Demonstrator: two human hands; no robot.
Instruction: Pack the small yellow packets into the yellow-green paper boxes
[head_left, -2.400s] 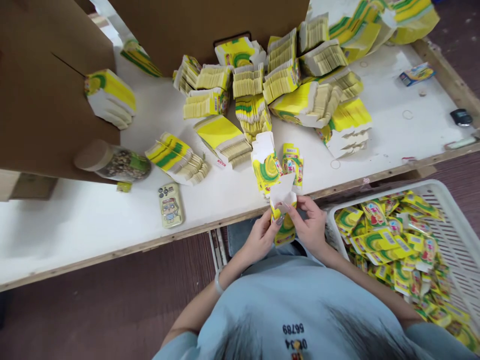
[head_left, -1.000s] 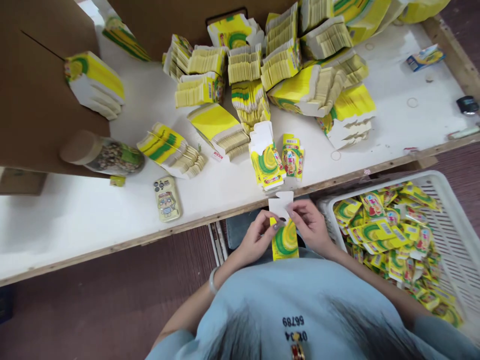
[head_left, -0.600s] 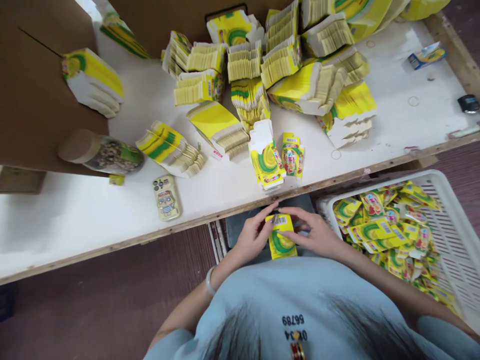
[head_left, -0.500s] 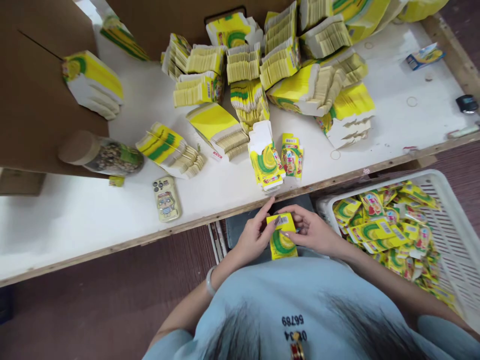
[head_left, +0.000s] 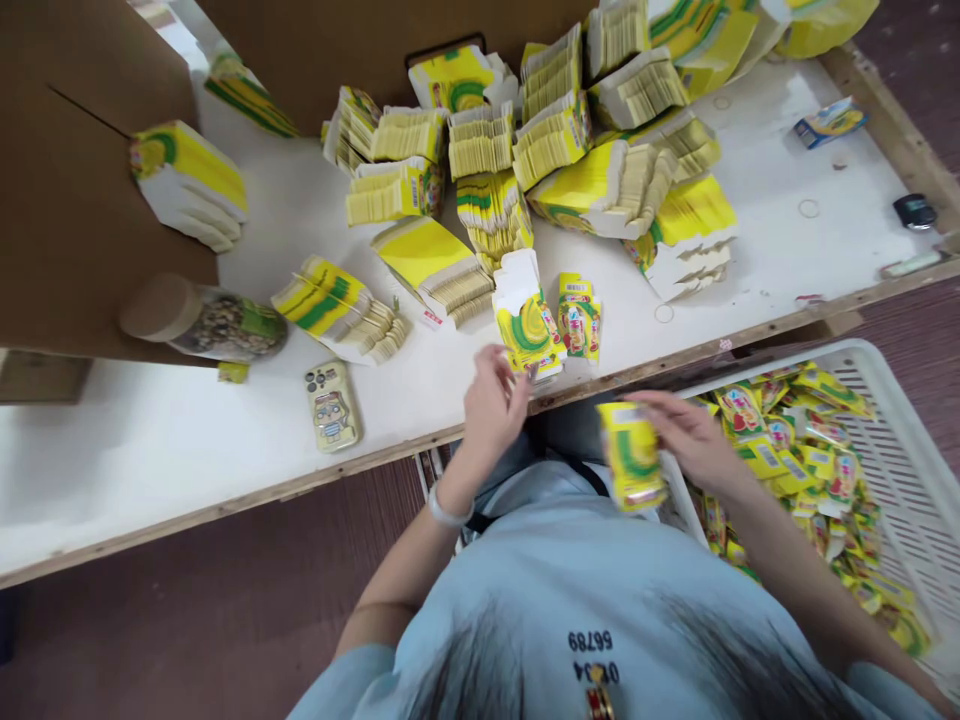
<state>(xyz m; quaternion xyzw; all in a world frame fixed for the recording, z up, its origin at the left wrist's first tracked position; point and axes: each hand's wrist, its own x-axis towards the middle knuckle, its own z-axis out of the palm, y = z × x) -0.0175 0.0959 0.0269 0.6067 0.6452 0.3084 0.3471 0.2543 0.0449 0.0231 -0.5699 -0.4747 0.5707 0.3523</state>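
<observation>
My right hand (head_left: 694,435) pinches a small yellow and green carton (head_left: 631,455) by its upper edge. The carton hangs over my lap, between the table edge and the white basket, slightly blurred. Over the table's front edge, my left hand (head_left: 496,400) has its thumb and fingers apart. Its fingertips are at the lower left of a small stack of flat yellow cartons (head_left: 529,335) with white flaps; whether they touch it I cannot tell. Just right of that stack lie a few more small printed cartons (head_left: 579,318).
Bundles of flattened cartons (head_left: 480,140) crowd the back of the white table (head_left: 187,460). A phone (head_left: 331,408) and a lidded jar (head_left: 217,320) stand at the left. To my right, a white plastic basket (head_left: 911,480) holds many filled-looking cartons.
Both hands were together on the carton at my lap. My left hand has let go and moved up to the stack; my right hand has carried the carton right towards the basket.
</observation>
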